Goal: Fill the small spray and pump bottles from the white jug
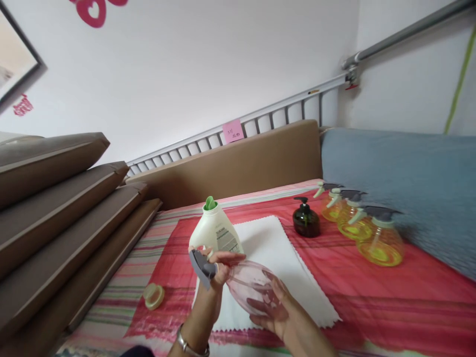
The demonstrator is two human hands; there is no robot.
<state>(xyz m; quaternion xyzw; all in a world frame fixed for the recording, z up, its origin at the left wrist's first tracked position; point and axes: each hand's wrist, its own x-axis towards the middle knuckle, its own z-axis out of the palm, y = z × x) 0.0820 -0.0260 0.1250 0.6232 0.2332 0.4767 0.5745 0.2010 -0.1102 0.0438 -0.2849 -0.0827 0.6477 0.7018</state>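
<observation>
A clear pink spray bottle [253,280] lies tilted across both my hands, its grey trigger head pointing to the left. Around the neck, just below that head, close the fingers of my left hand [220,270]. The rounded base rests in my right hand [280,317], whose fingers curl about it and show through the plastic. Directly behind my left hand stands a cream detergent bottle [211,225], uncapped, with a green spout in its mouth. All this is over a white cloth [266,233] with zigzag edges. Off to the left lies a pale round cap [153,296].
On the red sheet [420,292] to the right stand a dark pump bottle [306,220] and three spray bottles [381,245] with yellow liquid. Brown cushions [48,223] are stacked at left. A radiator [260,124] runs behind the brown backrest [238,168].
</observation>
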